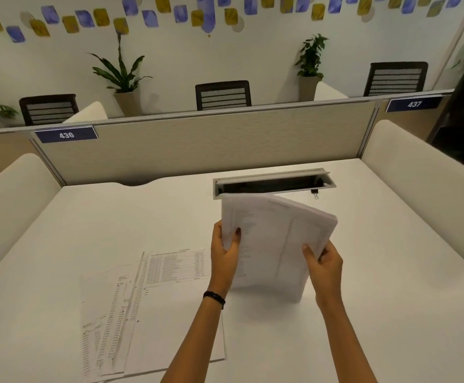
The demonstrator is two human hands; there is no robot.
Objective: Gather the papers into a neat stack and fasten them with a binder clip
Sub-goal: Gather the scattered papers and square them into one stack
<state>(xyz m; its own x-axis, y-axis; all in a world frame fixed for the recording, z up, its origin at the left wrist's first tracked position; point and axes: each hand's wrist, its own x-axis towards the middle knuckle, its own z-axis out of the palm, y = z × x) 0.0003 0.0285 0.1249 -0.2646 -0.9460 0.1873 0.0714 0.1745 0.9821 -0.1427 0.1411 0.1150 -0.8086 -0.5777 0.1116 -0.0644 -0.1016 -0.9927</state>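
Nearly upright, blurred paper sheaf (275,239), edges clamped in fingers (236,234) of left hand (224,252) and right hand (326,261)

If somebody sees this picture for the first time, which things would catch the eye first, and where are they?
First, the stack of papers, held upright near the middle of the white desk, with the left hand and the right hand gripping its side edges. Next, the loose sheets lying flat to its left. A small black binder clip lies farther back, beside the open cable tray.
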